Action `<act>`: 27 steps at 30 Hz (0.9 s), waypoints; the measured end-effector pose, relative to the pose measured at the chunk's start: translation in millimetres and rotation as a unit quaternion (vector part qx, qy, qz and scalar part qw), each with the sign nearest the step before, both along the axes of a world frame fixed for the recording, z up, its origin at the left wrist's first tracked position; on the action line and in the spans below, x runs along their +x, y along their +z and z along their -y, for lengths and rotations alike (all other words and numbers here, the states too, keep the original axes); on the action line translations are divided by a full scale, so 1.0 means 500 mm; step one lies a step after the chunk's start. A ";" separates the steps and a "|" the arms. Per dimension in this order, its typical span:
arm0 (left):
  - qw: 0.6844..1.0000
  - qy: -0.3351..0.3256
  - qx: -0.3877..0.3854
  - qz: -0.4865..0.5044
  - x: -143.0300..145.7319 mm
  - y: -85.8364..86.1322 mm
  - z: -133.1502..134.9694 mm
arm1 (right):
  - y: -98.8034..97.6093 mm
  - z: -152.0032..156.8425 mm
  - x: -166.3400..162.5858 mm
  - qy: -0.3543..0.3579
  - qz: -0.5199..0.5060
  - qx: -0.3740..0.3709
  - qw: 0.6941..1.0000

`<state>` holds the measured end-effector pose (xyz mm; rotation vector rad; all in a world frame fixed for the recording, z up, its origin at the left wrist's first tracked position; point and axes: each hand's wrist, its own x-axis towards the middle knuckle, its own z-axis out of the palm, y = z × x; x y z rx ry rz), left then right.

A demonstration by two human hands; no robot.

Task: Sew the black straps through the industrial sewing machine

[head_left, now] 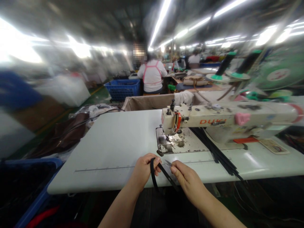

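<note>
My left hand [143, 169] is closed around a narrow black strap [153, 174] that loops down over the table's front edge. My right hand [186, 179] pinches the same strap a little to the right, with what looks like a small metal tool [168, 163] at its fingertips. Both hands hover at the near edge of the white sewing table [114, 148], just in front of the needle plate [177, 144] of the cream sewing machine [213, 120].
A bundle of black straps [217, 152] lies across the table under the machine arm. Blue bins stand at the lower left [35, 177] and farther back [122, 88]. Dark fabric [64, 133] is heaped left of the table. A person in white sits ahead.
</note>
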<state>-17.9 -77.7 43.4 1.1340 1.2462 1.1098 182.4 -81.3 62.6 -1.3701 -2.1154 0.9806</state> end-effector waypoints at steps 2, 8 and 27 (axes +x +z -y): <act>1.000 -0.006 -0.002 0.022 0.000 0.000 0.002 | 0.001 0.003 -0.004 0.003 -0.016 -0.038 0.999; 0.986 0.033 -0.010 0.160 0.017 -0.010 0.008 | -0.007 0.022 -0.007 -0.020 0.002 0.072 0.997; 0.937 -0.047 -0.018 0.346 0.002 -0.032 0.019 | 0.008 0.026 -0.003 0.028 -0.004 0.129 0.991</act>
